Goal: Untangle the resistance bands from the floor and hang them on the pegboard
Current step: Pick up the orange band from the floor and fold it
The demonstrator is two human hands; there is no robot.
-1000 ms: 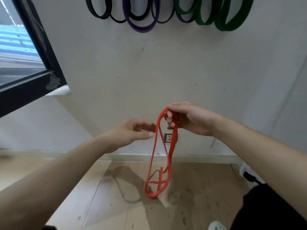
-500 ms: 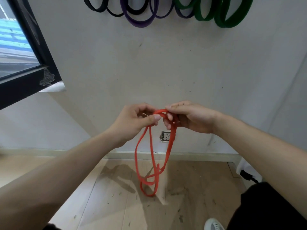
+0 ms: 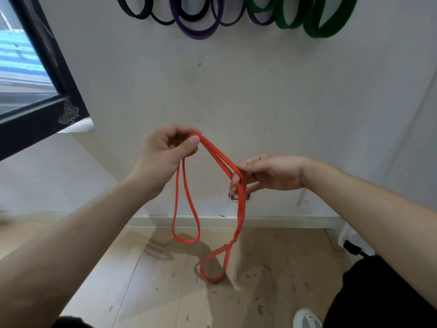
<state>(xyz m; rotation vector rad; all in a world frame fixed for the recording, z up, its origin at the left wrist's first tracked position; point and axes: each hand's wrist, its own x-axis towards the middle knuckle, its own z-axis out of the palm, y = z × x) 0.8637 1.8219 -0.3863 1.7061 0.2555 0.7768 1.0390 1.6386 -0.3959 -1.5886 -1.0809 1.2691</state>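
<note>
Two hands on one red band (image 3: 214, 151), held up in front of the wall (image 3: 260, 91).
My left hand (image 3: 165, 152) pinches it thumb to fingers, higher; my right hand (image 3: 269, 172) clamps it lower, fingers curled round. Doubled strand taut between them. One loop hangs under each hand, both clear of the wooden floor (image 3: 165, 280). Black, purple, green bands (image 3: 316, 31) hang above.

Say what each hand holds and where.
Both grip the red band: left hand at one upper bend, right hand lower along it; two loops dangle.

Wood floor (image 3: 146, 280); shoe (image 3: 306, 318) on it.
</note>
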